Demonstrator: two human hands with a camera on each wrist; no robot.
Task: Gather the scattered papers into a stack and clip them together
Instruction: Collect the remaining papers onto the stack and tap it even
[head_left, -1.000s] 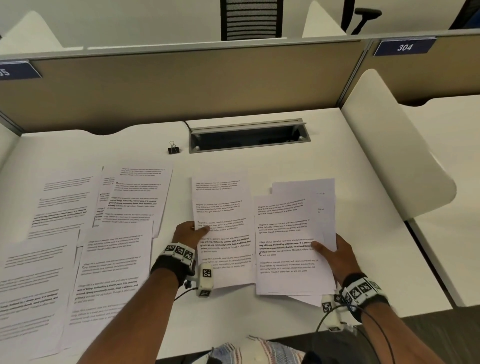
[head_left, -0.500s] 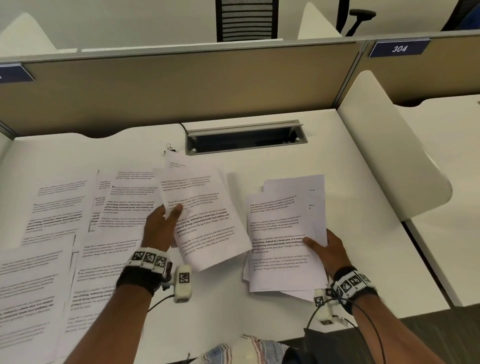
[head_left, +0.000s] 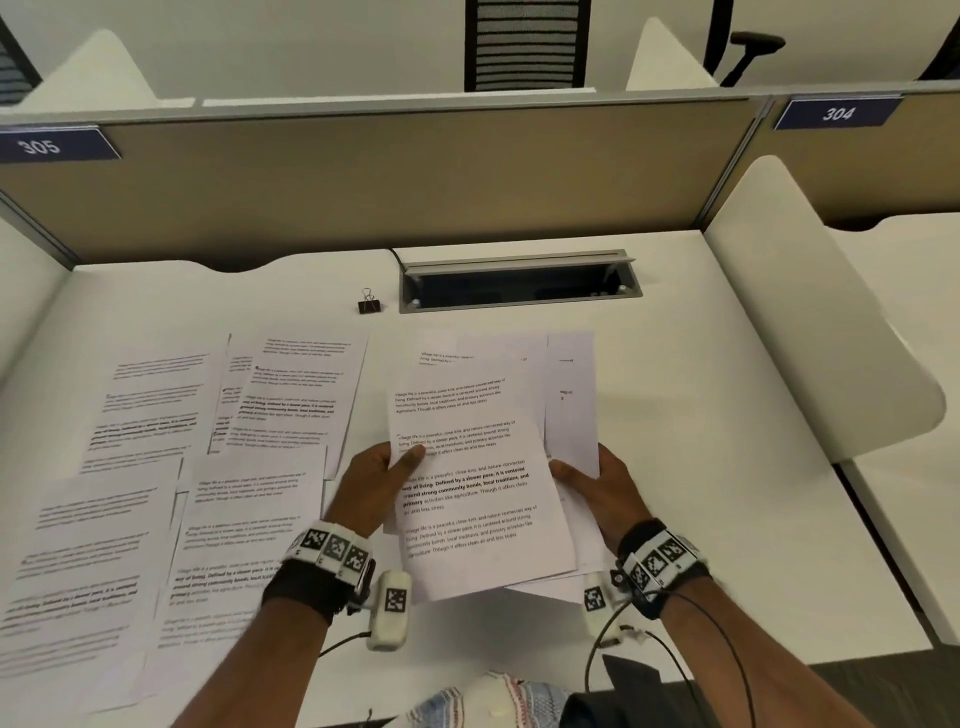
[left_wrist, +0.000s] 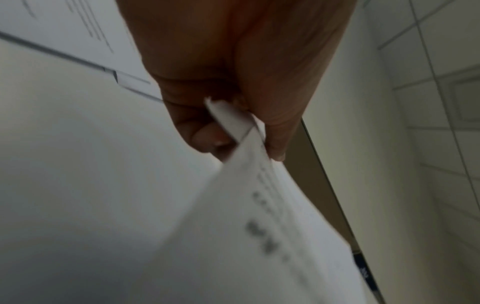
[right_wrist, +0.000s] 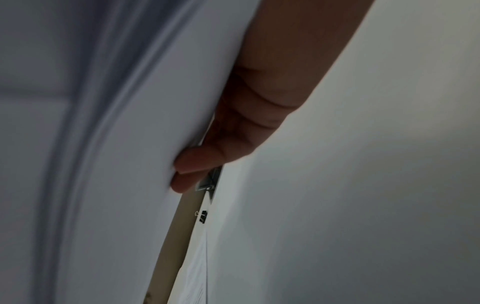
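A loose stack of printed papers (head_left: 483, 499) is lifted off the white desk (head_left: 727, 467) at centre. My left hand (head_left: 379, 467) pinches the top sheet's left edge between thumb and fingers; the left wrist view shows that pinched sheet (left_wrist: 249, 185) close up. My right hand (head_left: 592, 483) holds the stack's right edge, with fingers curled beneath the papers (right_wrist: 145, 144). Several more printed sheets (head_left: 208, 467) lie spread over the desk's left half. A black binder clip (head_left: 370, 303) stands at the back of the desk; the clip (right_wrist: 202, 216) shows small in the right wrist view.
A grey cable slot (head_left: 519, 283) is set into the desk behind the stack. A tan partition (head_left: 389, 176) closes the back, and a white divider panel (head_left: 810, 322) rises on the right. The desk's front edge runs just below my wrists.
My left hand carried its sheet from the left across onto the pile in my right hand. The pile itself has come up off the desk.
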